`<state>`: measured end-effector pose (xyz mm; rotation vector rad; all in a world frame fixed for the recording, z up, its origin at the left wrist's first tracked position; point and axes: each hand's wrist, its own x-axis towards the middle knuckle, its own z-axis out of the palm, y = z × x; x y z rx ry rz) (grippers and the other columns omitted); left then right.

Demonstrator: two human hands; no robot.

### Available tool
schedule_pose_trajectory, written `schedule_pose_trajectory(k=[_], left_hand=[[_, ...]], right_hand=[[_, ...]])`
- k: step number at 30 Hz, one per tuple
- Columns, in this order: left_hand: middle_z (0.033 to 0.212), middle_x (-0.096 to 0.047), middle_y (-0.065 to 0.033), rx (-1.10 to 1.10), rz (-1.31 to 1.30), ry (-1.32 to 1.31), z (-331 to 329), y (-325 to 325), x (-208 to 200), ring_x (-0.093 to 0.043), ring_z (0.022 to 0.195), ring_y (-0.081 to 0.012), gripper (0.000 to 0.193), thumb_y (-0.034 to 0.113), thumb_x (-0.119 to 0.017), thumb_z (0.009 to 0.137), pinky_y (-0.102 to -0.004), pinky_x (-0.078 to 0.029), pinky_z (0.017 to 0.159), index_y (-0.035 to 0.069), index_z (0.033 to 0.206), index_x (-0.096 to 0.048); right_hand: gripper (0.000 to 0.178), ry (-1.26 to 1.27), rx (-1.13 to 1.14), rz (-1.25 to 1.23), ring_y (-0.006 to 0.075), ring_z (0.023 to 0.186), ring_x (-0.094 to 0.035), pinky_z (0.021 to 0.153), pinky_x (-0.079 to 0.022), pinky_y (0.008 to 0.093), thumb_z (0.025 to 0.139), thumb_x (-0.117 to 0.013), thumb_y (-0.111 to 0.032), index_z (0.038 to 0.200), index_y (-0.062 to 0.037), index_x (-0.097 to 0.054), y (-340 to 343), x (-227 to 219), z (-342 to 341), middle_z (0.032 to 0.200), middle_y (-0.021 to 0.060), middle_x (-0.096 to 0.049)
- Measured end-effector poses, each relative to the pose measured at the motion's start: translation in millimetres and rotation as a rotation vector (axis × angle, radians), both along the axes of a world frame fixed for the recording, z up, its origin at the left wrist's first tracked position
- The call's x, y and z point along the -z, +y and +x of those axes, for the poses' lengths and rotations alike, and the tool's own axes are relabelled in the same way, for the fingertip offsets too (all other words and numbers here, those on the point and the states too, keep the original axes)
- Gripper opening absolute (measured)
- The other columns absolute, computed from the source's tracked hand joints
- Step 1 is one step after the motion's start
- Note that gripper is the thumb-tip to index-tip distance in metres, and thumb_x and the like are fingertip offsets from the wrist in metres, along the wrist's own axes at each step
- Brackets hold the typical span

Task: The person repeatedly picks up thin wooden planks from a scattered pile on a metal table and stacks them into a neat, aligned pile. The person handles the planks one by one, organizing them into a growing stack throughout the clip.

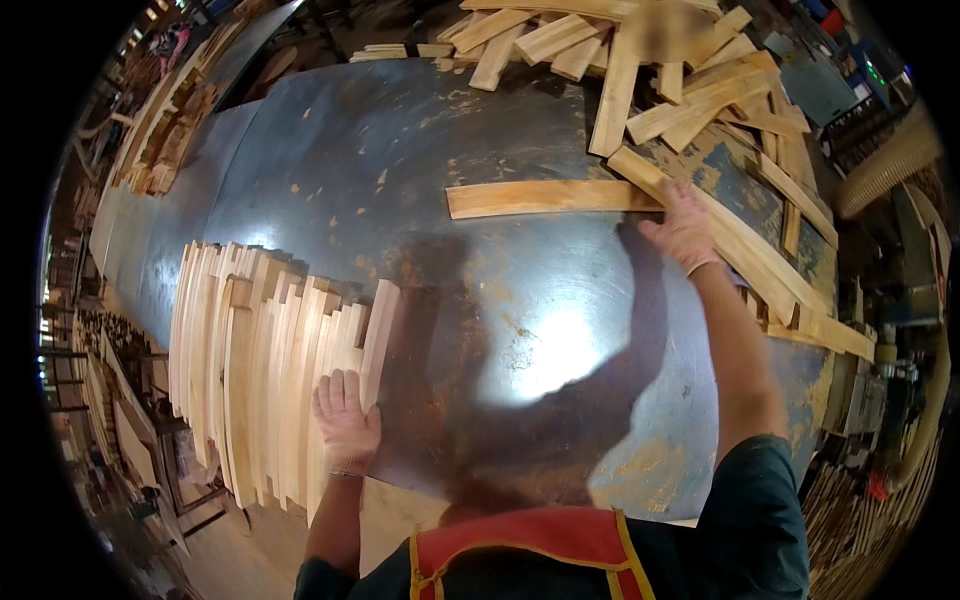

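My left hand, in a thin pale glove, lies with its fingers stretched over the right side of a row of wooden strips. The strips stand packed side by side at the near left of the table. Beside its fingertips, a pinkish strip leans at the row's right end. My right hand, gloved too, reaches far to the right, fingers extended onto a long diagonal plank and thumb apart. A flat yellowish board stretches leftward from beside that hand; its right end is partly hidden there.
A dark, worn metal tabletop lies before me. Loose boards are heaped at the far right. More wood is stacked at the far left. A ribbed hose and machinery stand beyond the right edge.
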<state>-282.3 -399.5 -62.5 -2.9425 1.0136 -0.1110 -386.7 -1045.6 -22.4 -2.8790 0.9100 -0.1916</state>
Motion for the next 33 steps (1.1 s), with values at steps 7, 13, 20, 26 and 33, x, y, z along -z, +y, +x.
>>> schedule_pose_trajectory(k=[7, 13, 20, 26, 33], left_hand=[[0.158, -0.047, -0.0212, -0.02, -0.008, 0.04, -2, -3, -6, -0.039, 0.149, -0.0462, 0.082, 0.028, -0.078, 0.084, -0.0623, -0.027, 0.127, 0.003, 0.155, -0.047], [0.157, -0.046, -0.0209, -0.019, -0.006, 0.038, -2, -4, -11, -0.04, 0.148, -0.047, 0.079, 0.025, -0.077, 0.085, -0.063, -0.029, 0.125, 0.003, 0.155, -0.047], [0.156, -0.05, -0.0177, 0.02, -0.095, -0.022, -1, 5, -3, -0.043, 0.147, -0.0442, 0.078, 0.029, -0.076, 0.084, -0.0613, -0.031, 0.125, 0.006, 0.153, -0.05], [0.153, -0.053, -0.0152, -0.004, -0.116, -0.007, 4, 5, 0, -0.047, 0.143, -0.0433, 0.078, 0.038, -0.078, 0.085, -0.0584, -0.033, 0.125, 0.007, 0.152, -0.053], [0.157, -0.051, -0.0151, 0.179, -0.133, 0.239, -45, 14, -33, -0.042, 0.148, -0.043, 0.084, 0.041, -0.083, 0.082, -0.0568, -0.032, 0.125, 0.006, 0.152, -0.053]], right_hand=[[0.087, 0.273, 0.12, 0.037, 0.0457, 0.122, -0.065, 0.106, -0.054, 0.0479, 0.08, -0.081, -0.037, 0.152, -0.0041, -0.044, -13, 30, 11, 0.14, 0.0241, -0.062], [0.096, 0.129, 0.078, 0.337, 0.0473, 0.12, -0.064, 0.105, -0.054, 0.0503, 0.081, -0.079, -0.03, 0.163, -0.0056, -0.034, 76, 51, -27, 0.131, 0.0284, -0.063], [0.049, -0.7, 0.175, 2.347, 0.0337, 0.113, -0.07, 0.102, -0.059, 0.0469, 0.093, -0.06, -0.004, 0.141, 0.0064, -0.056, 191, -1, -46, 0.132, 0.0229, -0.066], [0.029, -0.823, 0.457, 2.192, 0.0313, 0.105, -0.075, 0.094, -0.064, 0.0438, 0.103, -0.06, -0.014, 0.123, 0.006, -0.064, 291, 60, -34, 0.119, 0.0172, -0.074], [0.04, 0.099, -0.459, 0.596, 0.0397, 0.11, -0.067, 0.098, -0.054, 0.0493, 0.086, -0.079, -0.025, 0.121, -0.0088, -0.072, 444, 105, -9, 0.116, 0.022, -0.071]])
